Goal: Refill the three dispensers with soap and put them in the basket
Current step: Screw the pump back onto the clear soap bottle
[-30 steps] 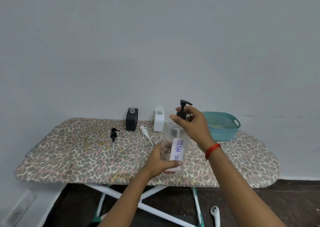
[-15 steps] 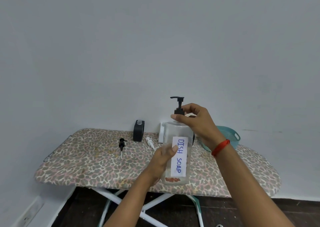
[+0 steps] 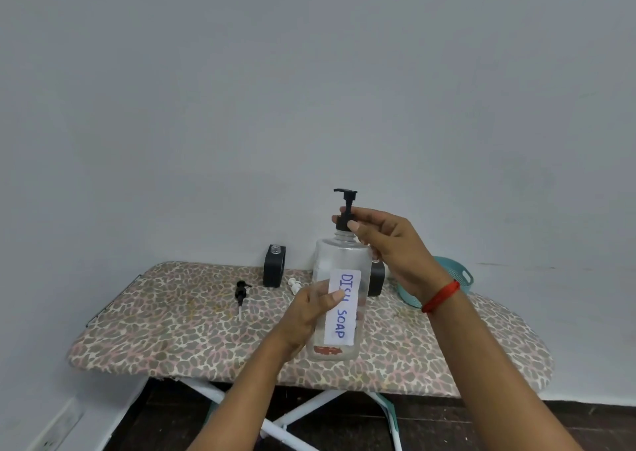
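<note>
At the front of the leopard-print ironing board [image 3: 172,330] we hold the clear soap bottle [image 3: 339,261] upright, teal basket [image 3: 454,275] behind it, our left grip [image 3: 306,316] clasping its side and our right grip [image 3: 389,244] pinching its black pump [image 3: 346,209].

Clear bottle [image 3: 339,261], see-through, white label [image 3: 343,308] lettered in blue, a reddish-orange smear [image 3: 327,350] at its base and a black pump head [image 3: 346,206] on top. The ironing board cover [image 3: 172,330] is all leopard print, tan with grey-brown spots and pink flecks, over white legs [image 3: 303,412], and on it a black dispenser [image 3: 274,271], a black loose pump [image 3: 242,294] and a white loose pump [image 3: 293,284]. Teal basket [image 3: 459,275] at the right, red thread band [image 3: 440,297] on the right wrist, pale grey wall [image 3: 309,72], dark brown floor [image 3: 447,430].
</note>
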